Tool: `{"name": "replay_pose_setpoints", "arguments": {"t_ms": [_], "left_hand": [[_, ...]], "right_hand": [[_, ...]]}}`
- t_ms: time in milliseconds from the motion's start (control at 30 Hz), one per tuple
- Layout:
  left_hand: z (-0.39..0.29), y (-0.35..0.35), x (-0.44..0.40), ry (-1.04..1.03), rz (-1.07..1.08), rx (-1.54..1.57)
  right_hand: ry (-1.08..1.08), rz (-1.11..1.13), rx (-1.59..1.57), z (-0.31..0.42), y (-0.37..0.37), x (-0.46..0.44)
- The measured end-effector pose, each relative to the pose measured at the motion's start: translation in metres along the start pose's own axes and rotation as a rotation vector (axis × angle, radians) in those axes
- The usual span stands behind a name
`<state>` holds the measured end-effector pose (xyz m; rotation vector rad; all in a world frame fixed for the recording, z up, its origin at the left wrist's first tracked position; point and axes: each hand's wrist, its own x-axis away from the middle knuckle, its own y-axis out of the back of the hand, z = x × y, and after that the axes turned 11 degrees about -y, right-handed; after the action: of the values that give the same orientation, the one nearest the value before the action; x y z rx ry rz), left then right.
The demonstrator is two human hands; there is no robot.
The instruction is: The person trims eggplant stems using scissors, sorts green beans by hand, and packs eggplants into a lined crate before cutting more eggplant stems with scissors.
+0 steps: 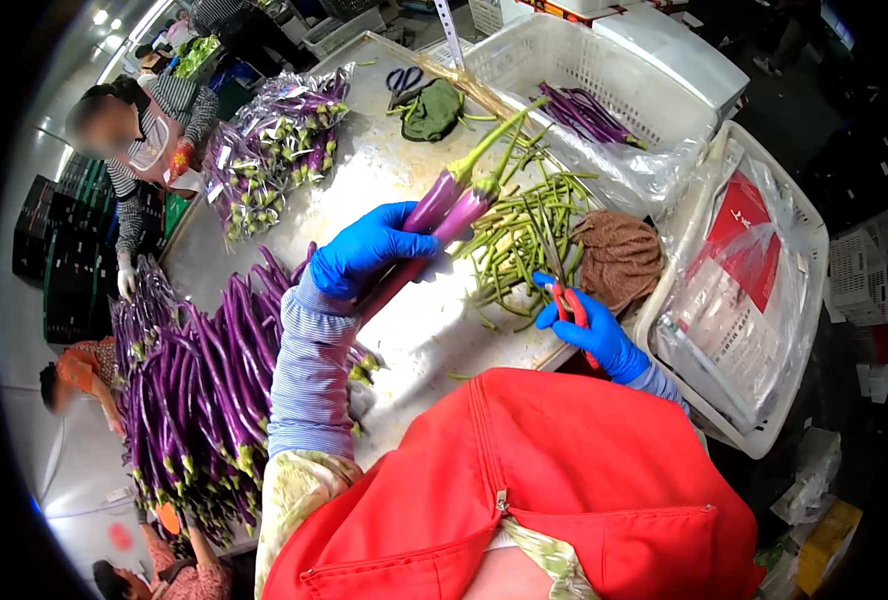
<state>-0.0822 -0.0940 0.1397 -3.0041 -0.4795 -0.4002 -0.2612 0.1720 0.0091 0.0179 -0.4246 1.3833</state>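
My left hand [369,250], in a blue glove, is closed round two long purple eggplants [454,205], their green stems pointing up and away from me. My right hand [604,335], also gloved in blue, grips red-handled scissors [571,310] whose blades point away over a heap of cut green stems [514,235]. A brown cloth bundle [619,255] lies just beside the blades. To the left of my left arm a large pile of eggplants [199,375] covers the table.
Bagged eggplants [284,145] lie at the far left. Dark-handled scissors [404,80] and a green cloth [432,110] rest on the metal table [364,100]. White crates [564,60] and a plastic-lined basket [814,250] stand at the right. Co-workers [149,120] stand along the left side.
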Motion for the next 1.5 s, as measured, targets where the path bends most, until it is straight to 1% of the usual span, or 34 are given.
{"name": "replay_pose_setpoints", "arguments": {"t_ms": [67, 100, 133, 267, 367, 567, 667, 767, 867, 967, 1100, 1200, 1333, 1500], "left_hand": [[0.009, -0.006, 0.006, 0.034, 0.067, 0.042], [0.013, -0.008, 0.009, 0.05, 0.101, 0.06], [0.017, -0.011, 0.011, 0.078, 0.104, 0.063], [0.026, -0.02, 0.019, 0.033, 0.173, 0.145], [0.025, -0.028, 0.02, 0.031, 0.183, 0.135], [0.021, -0.037, 0.019, -0.001, 0.21, 0.142], [0.024, -0.038, 0.019, 0.045, 0.16, 0.15], [0.018, -0.045, 0.02, 0.046, 0.118, 0.09], [0.024, -0.039, 0.018, 0.039, 0.076, 0.054], [0.022, -0.04, 0.018, 0.044, -0.001, -0.027], [0.027, -0.043, 0.011, 0.094, 0.002, -0.155], [0.036, -0.047, 0.006, 0.124, 0.009, -0.177], [0.048, -0.049, -0.001, 0.121, 0.096, -0.187], [0.054, -0.052, -0.005, 0.123, 0.069, -0.249]], "right_hand": [[-0.003, 0.017, 0.035, 0.006, 0.0, 0.006], [-0.06, 0.029, 0.011, 0.003, 0.001, 0.01], [-0.072, 0.05, -0.019, 0.003, 0.0, 0.014], [-0.111, 0.144, -0.039, 0.008, -0.007, 0.029], [-0.228, 0.146, -0.028, 0.034, -0.016, 0.045], [-0.159, 0.109, -0.158, 0.012, -0.017, 0.045], [-0.171, 0.043, -0.04, 0.015, -0.017, 0.048], [-0.16, -0.053, -0.019, 0.005, -0.014, 0.047], [-0.148, -0.146, -0.089, -0.015, -0.007, 0.043], [-0.082, -0.21, -0.025, -0.025, 0.003, 0.036], [-0.075, -0.253, 0.291, -0.022, 0.007, 0.032], [-0.077, -0.27, 0.368, -0.022, 0.003, 0.026], [-0.05, -0.261, 0.37, -0.018, -0.002, 0.021], [-0.092, -0.237, 0.26, -0.02, -0.001, 0.019]]}}
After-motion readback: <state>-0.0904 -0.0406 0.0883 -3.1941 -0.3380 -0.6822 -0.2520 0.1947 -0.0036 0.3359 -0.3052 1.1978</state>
